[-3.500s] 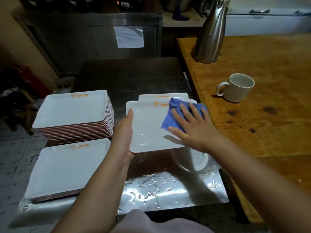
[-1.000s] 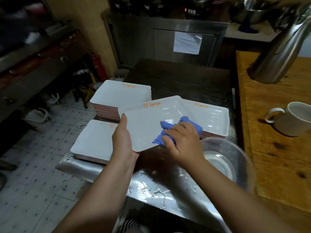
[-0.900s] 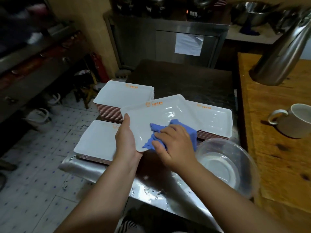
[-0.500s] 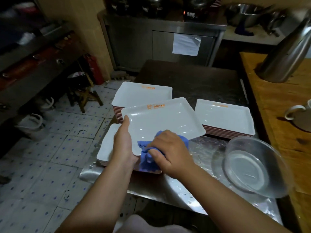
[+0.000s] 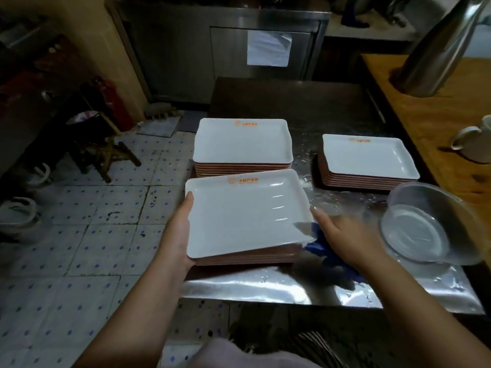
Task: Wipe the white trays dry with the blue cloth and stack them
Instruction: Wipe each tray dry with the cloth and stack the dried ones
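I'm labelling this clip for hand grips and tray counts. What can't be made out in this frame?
- Blue cloth, head view: mostly hidden under the right hand and the tray; the grip is unclear.
- Near stack: covered by the tray, so no count.
- Orange print on the tray: too small to read.
- Mug and steel jug: cut off by the frame edge.

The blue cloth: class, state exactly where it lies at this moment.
In the head view the blue cloth lies bunched under the right hand, on the wet steel table, beside the near tray stack.
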